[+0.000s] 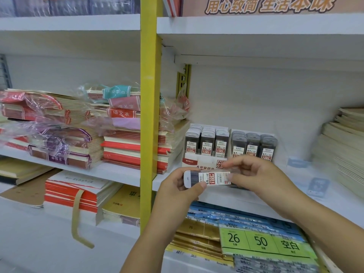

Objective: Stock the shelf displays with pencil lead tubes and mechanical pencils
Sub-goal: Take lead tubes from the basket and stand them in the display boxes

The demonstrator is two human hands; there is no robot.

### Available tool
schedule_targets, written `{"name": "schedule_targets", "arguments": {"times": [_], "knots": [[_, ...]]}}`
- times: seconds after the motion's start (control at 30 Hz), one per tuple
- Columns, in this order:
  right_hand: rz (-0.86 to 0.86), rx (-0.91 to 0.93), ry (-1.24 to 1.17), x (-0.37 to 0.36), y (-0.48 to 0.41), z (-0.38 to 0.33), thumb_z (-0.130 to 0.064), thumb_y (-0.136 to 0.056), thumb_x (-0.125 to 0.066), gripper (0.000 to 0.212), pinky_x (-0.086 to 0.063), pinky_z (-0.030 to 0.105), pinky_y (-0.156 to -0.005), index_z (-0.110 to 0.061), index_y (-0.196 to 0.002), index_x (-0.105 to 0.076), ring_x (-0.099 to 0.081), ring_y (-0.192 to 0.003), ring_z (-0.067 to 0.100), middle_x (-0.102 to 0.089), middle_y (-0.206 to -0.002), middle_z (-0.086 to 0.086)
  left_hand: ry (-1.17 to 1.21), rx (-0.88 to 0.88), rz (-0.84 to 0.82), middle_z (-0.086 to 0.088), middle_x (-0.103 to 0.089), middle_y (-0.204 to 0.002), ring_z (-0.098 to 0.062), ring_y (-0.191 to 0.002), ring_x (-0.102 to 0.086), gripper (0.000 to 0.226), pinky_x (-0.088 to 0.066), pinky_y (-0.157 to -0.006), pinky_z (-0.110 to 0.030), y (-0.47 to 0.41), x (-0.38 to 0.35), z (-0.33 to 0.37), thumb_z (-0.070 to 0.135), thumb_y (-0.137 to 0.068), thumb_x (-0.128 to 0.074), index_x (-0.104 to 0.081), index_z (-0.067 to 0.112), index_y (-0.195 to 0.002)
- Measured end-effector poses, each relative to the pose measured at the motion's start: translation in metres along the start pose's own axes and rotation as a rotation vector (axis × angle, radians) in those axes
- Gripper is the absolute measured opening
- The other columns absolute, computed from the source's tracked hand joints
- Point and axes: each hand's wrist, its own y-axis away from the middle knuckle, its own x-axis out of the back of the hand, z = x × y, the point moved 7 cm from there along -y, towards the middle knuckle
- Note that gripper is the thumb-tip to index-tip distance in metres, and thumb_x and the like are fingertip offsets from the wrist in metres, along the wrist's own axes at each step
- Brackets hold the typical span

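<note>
1. One pencil lead tube point(208, 177) lies level in the lower middle of the frame, held between two hands in front of the white shelf point(295, 182). Its white cap points to the frame's left.
2. The left hand point(175, 189) pinches the capped end, thumb below and fingers curled behind.
3. The right hand point(260, 174) grips the other end with its fingertips. It is blurred, so the exact hold is probably a pinch.
4. Behind the hands, two display racks stand side by side on the shelf.
5. The 0.5 rack point(206, 143) shows three front tubes, and the 0.7 rack point(254, 146) shows three more. The rows behind them are too packed to count.
6. One yellow upright point(149, 115) divides the frame, with notebook stacks point(126, 142) at centre left.
7. One green card point(262, 242) at lower right reads 26 and 50.
</note>
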Motion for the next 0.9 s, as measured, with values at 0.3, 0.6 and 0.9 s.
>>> {"name": "schedule_targets", "arguments": {"times": [0.3, 0.6, 0.9], "knots": [[-0.229, 0.109, 0.338, -0.003, -0.007, -0.024, -0.004, -0.087, -0.066, 0.075, -0.057, 0.028, -0.065, -0.063, -0.126, -0.039, -0.067, -0.075, 0.006, -0.060, -0.099, -0.019, -0.203, -0.130, 0.012, 0.024, -0.066, -0.104, 0.004, -0.097, -0.061, 0.033, -0.049, -0.083, -0.018, -0.009, -0.009, 0.003, 0.031, -0.088, -0.075, -0.058, 0.046, -0.113], [0.267, 0.384, 0.649, 0.040, -0.061, -0.067, -0.019, -0.092, -0.062, 0.023, -0.047, 0.011, -0.070, -0.036, -0.108, -0.059, -0.058, -0.088, -0.003, -0.056, -0.100, -0.023, -0.930, -0.270, 0.044, 0.026, 0.028, -0.154, 0.001, -0.147, 0.023, 0.075, 0.000, -0.124, -0.033, -0.016, -0.015, -0.018, 0.051, -0.099, -0.050, -0.003, 0.044, -0.157], [0.186, 0.229, 0.898, 0.034, -0.093, -0.043, -0.039, -0.087, -0.066, 0.010, -0.034, 0.023, -0.073, -0.036, -0.094, -0.060, -0.045, -0.097, 0.004, -0.052, -0.100, -0.012, -0.918, -0.289, 0.048, 0.018, 0.018, -0.166, -0.006, -0.153, 0.009, 0.074, -0.009, -0.124, -0.034, -0.016, -0.012, -0.019, 0.051, -0.099, -0.050, -0.006, 0.043, -0.157]]}}
